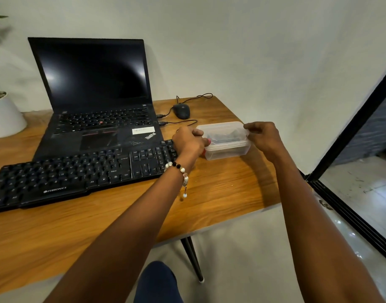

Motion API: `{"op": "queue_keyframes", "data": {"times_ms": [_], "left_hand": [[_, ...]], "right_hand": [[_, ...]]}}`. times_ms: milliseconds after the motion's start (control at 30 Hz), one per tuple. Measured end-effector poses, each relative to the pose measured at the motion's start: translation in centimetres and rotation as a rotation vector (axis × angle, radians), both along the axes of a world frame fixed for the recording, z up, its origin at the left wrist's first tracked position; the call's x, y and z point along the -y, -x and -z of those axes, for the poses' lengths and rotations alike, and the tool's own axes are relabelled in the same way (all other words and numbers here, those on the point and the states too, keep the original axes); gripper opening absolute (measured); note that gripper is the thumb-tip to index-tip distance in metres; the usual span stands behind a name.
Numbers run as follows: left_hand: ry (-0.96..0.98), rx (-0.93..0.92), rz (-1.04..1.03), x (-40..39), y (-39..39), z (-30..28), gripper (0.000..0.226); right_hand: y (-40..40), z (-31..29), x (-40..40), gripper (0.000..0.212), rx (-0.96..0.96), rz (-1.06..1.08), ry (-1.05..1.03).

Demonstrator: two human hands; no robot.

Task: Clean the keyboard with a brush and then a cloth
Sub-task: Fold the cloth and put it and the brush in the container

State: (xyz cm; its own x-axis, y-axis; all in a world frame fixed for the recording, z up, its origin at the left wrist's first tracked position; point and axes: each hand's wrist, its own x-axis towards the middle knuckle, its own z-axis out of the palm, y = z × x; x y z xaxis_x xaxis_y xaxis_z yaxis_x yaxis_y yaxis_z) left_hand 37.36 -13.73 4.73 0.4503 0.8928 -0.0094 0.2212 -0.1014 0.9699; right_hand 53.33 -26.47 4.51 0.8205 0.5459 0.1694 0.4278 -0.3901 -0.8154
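A black external keyboard (74, 171) lies across the wooden table (220, 189), in front of an open laptop. To its right stands a clear plastic container (226, 147) with a lid; something dark shows inside, too blurred to name. My left hand (187, 142) grips the container's left end, fingers curled at the lid edge. My right hand (263, 136) pinches the lid's right edge. A beaded bracelet sits on my left wrist. No brush or cloth is plainly visible.
The black laptop (96, 101), screen dark, stands behind the keyboard. A wired mouse (181, 111) and its cables lie behind the container. A white plant pot (4, 117) is at the far left. The table's right edge runs close to the container; a dark door frame (351, 132) stands beyond.
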Motion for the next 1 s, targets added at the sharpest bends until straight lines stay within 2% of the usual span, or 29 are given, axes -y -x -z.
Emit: {"op": "queue_keyframes", "data": {"times_ms": [133, 233, 300, 400, 500, 633, 767, 1000], "left_hand": [[0.1, -0.033, 0.019, 0.2, -0.2, -0.4, 0.033], [0.289, -0.045, 0.103, 0.6, 0.1, -1.2, 0.017], [0.398, -0.027, 0.119, 0.5, 0.2, -1.6, 0.021], [0.366, -0.057, 0.121, 0.5, 0.2, -2.1, 0.02], [0.166, -0.143, 0.085, 0.5, -0.2, -1.8, 0.034], [-0.121, -0.305, -0.001, 0.5, -0.9, -1.5, 0.029], [-0.227, -0.356, -0.014, 1.4, -0.7, -1.5, 0.026], [-0.436, -0.415, 0.021, 2.1, -0.2, -1.6, 0.012]], "right_hand": [[-0.2, 0.1, 0.3, 0.038, -0.186, 0.067, -0.076], [0.2, -0.7, 0.3, 0.018, -0.544, 0.095, -0.119], [0.1, -1.2, 0.3, 0.006, -0.684, 0.104, -0.142], [-0.4, -1.5, 0.2, 0.007, -0.763, 0.126, -0.188], [-0.7, -1.6, -0.1, 0.007, -0.71, 0.151, -0.182], [-0.8, -1.3, -0.9, 0.017, -0.494, 0.203, -0.104], [-0.8, -0.8, -1.2, 0.015, -0.266, 0.22, -0.031], [0.3, -1.1, -1.6, 0.027, -0.089, 0.267, 0.05]]}}
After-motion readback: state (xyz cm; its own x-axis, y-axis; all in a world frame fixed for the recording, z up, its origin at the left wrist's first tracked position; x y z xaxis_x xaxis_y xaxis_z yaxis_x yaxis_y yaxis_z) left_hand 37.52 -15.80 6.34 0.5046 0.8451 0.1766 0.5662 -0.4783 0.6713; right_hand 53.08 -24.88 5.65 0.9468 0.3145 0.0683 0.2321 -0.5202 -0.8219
